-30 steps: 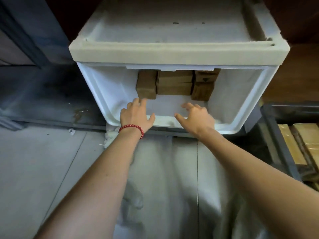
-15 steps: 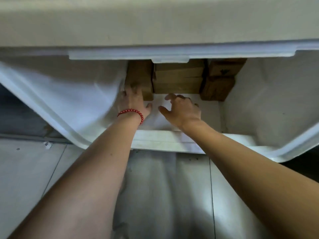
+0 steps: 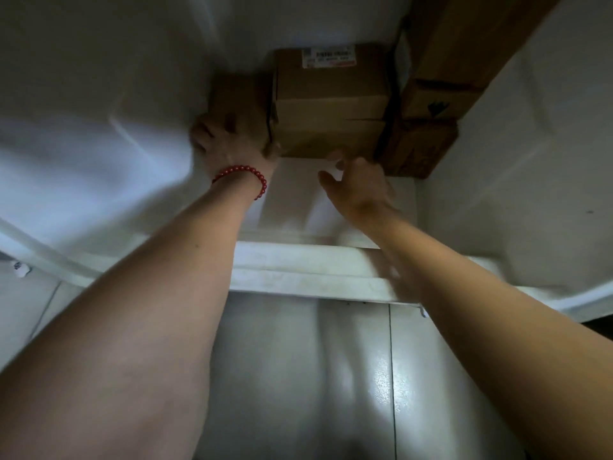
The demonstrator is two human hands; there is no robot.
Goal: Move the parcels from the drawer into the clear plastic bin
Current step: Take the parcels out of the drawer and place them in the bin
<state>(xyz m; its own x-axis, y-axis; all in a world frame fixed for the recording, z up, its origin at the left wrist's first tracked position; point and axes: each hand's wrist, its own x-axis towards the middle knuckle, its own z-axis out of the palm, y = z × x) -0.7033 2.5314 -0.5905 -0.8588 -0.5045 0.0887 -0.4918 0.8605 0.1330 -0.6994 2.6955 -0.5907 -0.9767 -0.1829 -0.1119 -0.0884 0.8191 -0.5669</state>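
A person's left hand (image 3: 232,141), a red bead bracelet (image 3: 243,179) at the wrist, grasps a small parcel (image 3: 238,101) at the back of a white drawer (image 3: 315,270). The fingers wrap its outer side and the thumb hooks its inner lower corner. The parcel lies directly ahead of that hand, narrow face toward the palm, and looks longer going away from the wrist than across it.

The right hand (image 3: 358,187) holds nothing, its fingers loosely curled and its thumb spread. It hovers just short of a larger labelled parcel (image 3: 331,104), which lies ahead of it and slightly to its inner side, broad face forward. Blur hides whether a fingertip touches the box's lower edge. Two darker parcels (image 3: 424,144) are stacked ahead of the right hand and to its outer side.

The left hand is the nearer to a lift, and its parcel probably needs drawing straight back toward the body to clear its neighbour. The clear plastic bin is out of view.
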